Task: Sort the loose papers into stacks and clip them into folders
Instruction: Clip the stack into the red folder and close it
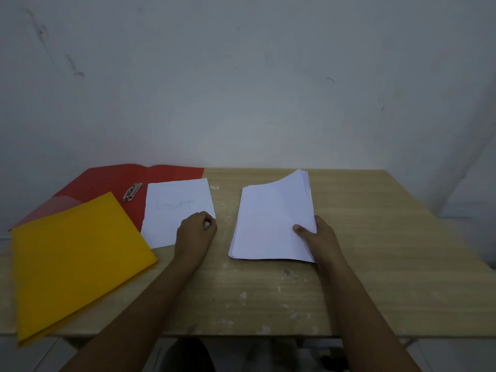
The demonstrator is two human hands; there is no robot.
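Observation:
A thick stack of white papers [268, 218] lies right of centre, its far right corner curling up. My right hand [316, 237] grips the stack's near right edge, thumb on top. A single white sheet [174, 208] with faint writing lies partly on an open red folder [112, 181]. My left hand [196, 232], fingers curled, pinches that sheet's near right corner. A metal clip [132, 192] sits on the red folder. A closed yellow folder [75, 261] lies at the near left, overlapping the red one.
The wooden table [375, 264] stands against a pale wall [241, 76]. Its right half and near middle show bare wood with paint flecks. The yellow folder overhangs the table's front left edge.

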